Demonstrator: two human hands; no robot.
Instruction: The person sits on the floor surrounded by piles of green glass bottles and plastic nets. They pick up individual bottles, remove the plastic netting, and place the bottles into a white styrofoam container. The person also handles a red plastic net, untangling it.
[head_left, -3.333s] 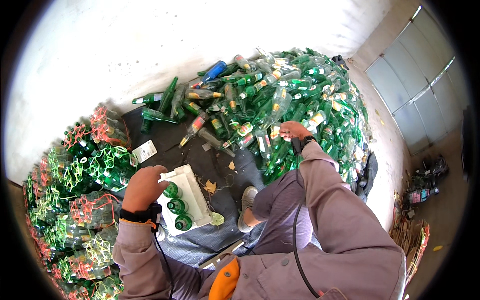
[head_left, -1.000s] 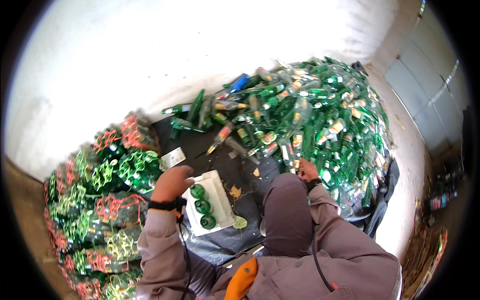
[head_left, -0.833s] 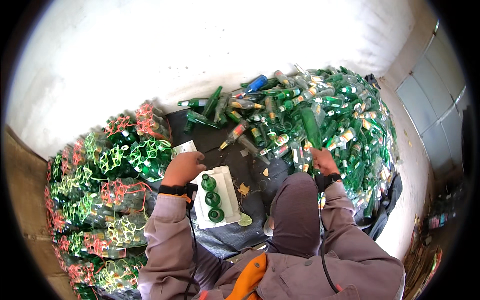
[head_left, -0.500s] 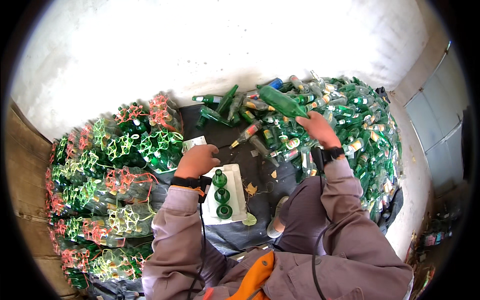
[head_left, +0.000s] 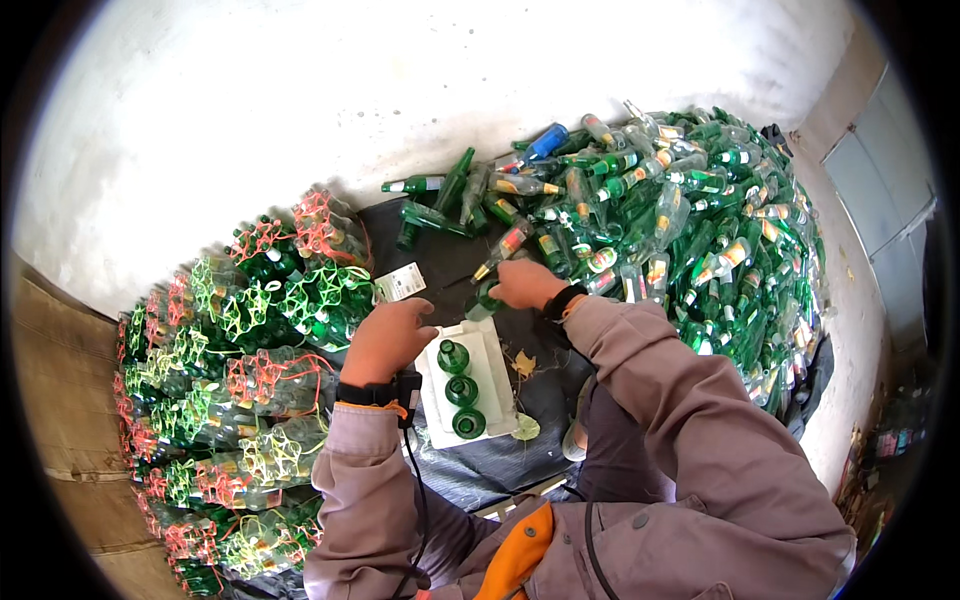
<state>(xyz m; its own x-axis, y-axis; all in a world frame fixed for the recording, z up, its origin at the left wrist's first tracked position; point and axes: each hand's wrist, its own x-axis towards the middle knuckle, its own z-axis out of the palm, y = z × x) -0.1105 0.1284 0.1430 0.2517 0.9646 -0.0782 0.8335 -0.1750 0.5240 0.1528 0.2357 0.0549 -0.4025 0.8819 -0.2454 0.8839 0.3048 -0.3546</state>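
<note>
Three green glass bottles (head_left: 461,390) stand upright in a row on a white foam-like tray (head_left: 497,405) on the dark ground sheet. Just beyond the tray's far end, my right hand (head_left: 528,286) is closed on another green bottle (head_left: 484,301), of which only a part shows. My left hand (head_left: 388,340) hovers beside the tray's far left corner, holding nothing, thumb and fingers apart. A small white printed card (head_left: 400,283) lies just past that hand.
A big heap of loose bottles (head_left: 690,240) fills the right side. On the left stand rows of bottle bundles tied with red and yellow-green straps (head_left: 270,375). Several loose bottles lie near the white wall (head_left: 300,90). A dry leaf (head_left: 523,364) is beside the tray.
My right hand has brought the green bottle from above the heap leftward and down to the tray's far end. My left hand has shifted slightly downward in view, still without a bottle.
</note>
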